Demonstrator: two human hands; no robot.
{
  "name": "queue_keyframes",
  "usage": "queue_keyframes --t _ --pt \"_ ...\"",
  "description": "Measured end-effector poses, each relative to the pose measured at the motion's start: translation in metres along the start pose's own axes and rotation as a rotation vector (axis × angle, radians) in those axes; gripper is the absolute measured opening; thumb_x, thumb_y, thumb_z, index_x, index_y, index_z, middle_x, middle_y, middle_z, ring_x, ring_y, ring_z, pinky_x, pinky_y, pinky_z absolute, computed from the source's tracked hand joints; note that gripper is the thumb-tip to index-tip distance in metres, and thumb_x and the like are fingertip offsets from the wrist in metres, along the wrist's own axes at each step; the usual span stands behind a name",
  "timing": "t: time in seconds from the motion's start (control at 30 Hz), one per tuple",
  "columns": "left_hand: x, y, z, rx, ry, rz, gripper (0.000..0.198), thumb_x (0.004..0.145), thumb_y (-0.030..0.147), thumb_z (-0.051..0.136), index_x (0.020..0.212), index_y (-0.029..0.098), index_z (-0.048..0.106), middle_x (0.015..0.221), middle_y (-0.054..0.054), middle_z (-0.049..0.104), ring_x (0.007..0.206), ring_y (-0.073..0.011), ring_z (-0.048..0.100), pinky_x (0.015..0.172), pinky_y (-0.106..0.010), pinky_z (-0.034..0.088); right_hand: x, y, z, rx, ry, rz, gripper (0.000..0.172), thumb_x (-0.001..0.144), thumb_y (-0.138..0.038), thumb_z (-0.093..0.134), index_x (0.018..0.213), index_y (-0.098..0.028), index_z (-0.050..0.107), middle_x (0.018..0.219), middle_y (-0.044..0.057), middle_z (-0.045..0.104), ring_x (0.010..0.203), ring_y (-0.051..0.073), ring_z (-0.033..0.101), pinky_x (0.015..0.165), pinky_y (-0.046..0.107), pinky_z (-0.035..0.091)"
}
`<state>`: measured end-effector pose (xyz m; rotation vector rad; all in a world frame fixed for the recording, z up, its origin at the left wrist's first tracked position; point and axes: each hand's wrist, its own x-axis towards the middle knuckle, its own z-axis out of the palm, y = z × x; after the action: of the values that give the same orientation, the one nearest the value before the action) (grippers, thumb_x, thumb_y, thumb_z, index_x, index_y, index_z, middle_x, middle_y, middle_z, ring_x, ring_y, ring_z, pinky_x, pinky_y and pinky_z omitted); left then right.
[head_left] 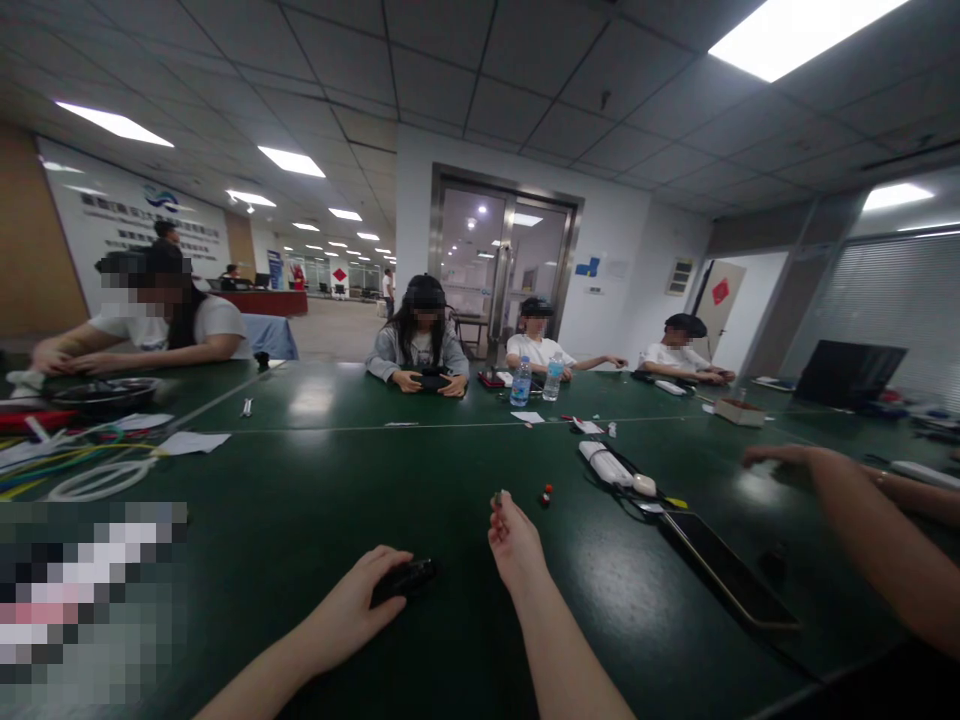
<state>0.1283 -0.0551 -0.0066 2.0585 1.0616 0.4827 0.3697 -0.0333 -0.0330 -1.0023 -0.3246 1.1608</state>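
My left hand [361,606] rests low over the green table [450,470], its fingers and thumb round a black, rounded object [412,578] whose kind I cannot make out. To the right, my right hand [517,545] is raised a little, with thumb and fingertips pinched on a small object [501,497], too tiny to name. Just beyond that hand lies a small red and white item [546,496] on the tabletop.
A white power strip [606,464] with cables and a large phone-like slab [727,568] lie to the right. A co-worker's arm [862,520] reaches in there. Two water bottles [520,382] stand farther back. Cables [97,480] lie at left; several people sit around the table.
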Motion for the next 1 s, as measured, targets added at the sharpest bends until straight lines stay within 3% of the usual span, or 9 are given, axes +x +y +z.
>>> queue_keyframes --t 0.43,0.67,0.73,0.8,0.87,0.9,1.0 --pt "0.0 -0.008 0.002 0.01 0.036 0.062 0.044 0.076 0.031 0.049 0.12 0.024 0.045 0.12 -0.003 0.046 0.108 -0.0185 0.045 0.095 -0.033 0.035 0.006 -0.001 -0.003 0.007 -0.008 0.029 0.025 0.067 -0.04 0.064 0.077 -0.018 0.06 0.079 0.004 0.064 0.063 0.012 0.059 0.049 0.021 0.047" --pt "-0.001 -0.005 0.001 0.006 0.033 0.046 0.045 0.076 0.03 0.05 0.12 0.025 0.045 0.121 -0.002 0.044 0.107 -0.0162 0.046 0.094 -0.03 0.037 0.005 -0.002 -0.005 0.051 0.038 0.057 0.015 0.07 -0.032 0.062 0.077 -0.019 0.058 0.077 0.002 0.062 0.062 0.01 0.057 0.05 0.02 0.046" --pt "-0.002 -0.006 0.0 -0.006 0.029 0.046 0.045 0.076 0.031 0.05 0.12 0.025 0.044 0.12 -0.002 0.044 0.106 -0.0158 0.046 0.093 -0.03 0.037 0.003 -0.005 -0.004 -0.031 0.088 -0.009 0.02 0.068 -0.034 0.062 0.081 -0.019 0.058 0.082 0.002 0.062 0.067 0.011 0.057 0.053 0.02 0.045" --pt "-0.002 -0.006 0.0 -0.009 0.027 0.053 0.045 0.076 0.031 0.049 0.121 0.026 0.044 0.12 -0.002 0.044 0.106 -0.0156 0.046 0.093 -0.03 0.037 -0.004 -0.009 0.001 -0.188 0.123 -0.17 0.029 0.067 -0.039 0.062 0.089 -0.021 0.057 0.089 0.003 0.061 0.074 0.013 0.057 0.056 0.022 0.045" --pt "-0.002 -0.005 0.0 -0.005 0.034 0.065 0.045 0.076 0.03 0.049 0.12 0.026 0.044 0.119 -0.002 0.045 0.105 -0.0154 0.046 0.093 -0.03 0.037 -0.014 -0.01 0.008 -0.42 0.027 -0.376 0.037 0.067 -0.041 0.061 0.099 -0.022 0.056 0.094 0.003 0.06 0.081 0.015 0.056 0.061 0.025 0.045" --pt "-0.002 -0.005 0.0 -0.001 0.041 0.072 0.044 0.076 0.029 0.05 0.12 0.026 0.045 0.118 -0.002 0.045 0.105 -0.0153 0.046 0.093 -0.03 0.037 -0.021 -0.01 0.012 -0.531 -0.114 -0.431 0.038 0.067 -0.039 0.061 0.1 -0.022 0.056 0.094 0.003 0.06 0.081 0.016 0.055 0.064 0.026 0.045" --pt "-0.001 -0.001 -0.001 0.015 0.056 0.088 0.041 0.074 0.026 0.051 0.115 0.025 0.049 0.113 -0.002 0.048 0.103 -0.0154 0.046 0.093 -0.029 0.037 -0.042 -0.004 0.025 -0.842 -0.548 -0.413 0.034 0.066 -0.032 0.062 0.098 -0.022 0.058 0.087 0.002 0.06 0.075 0.015 0.055 0.067 0.027 0.044"
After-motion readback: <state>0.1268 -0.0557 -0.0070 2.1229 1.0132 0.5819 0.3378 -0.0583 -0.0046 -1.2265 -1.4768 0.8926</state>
